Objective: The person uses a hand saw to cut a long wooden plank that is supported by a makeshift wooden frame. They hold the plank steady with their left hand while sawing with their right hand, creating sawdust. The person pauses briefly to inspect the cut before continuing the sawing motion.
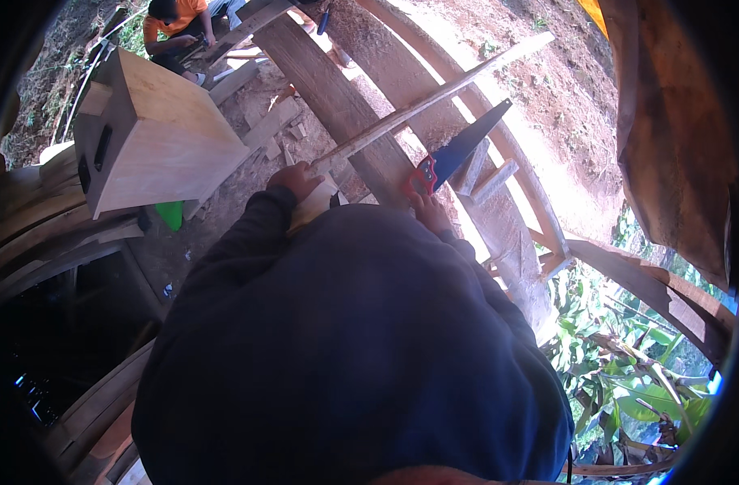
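Left hand [295, 179] is pinning the batten [434, 95]; right hand [428, 212] is gripping the saw [458, 149]. A slipping blade could be nicking the near fingers.

One handsaw [458, 153] with a blue blade and red handle at one o'clock. One long thin wooden strip [434, 97] at twelve. One pale wooden box [155, 133] at ten. Two hands [295, 178] [428, 212]. One other person [175, 24] at eleven.
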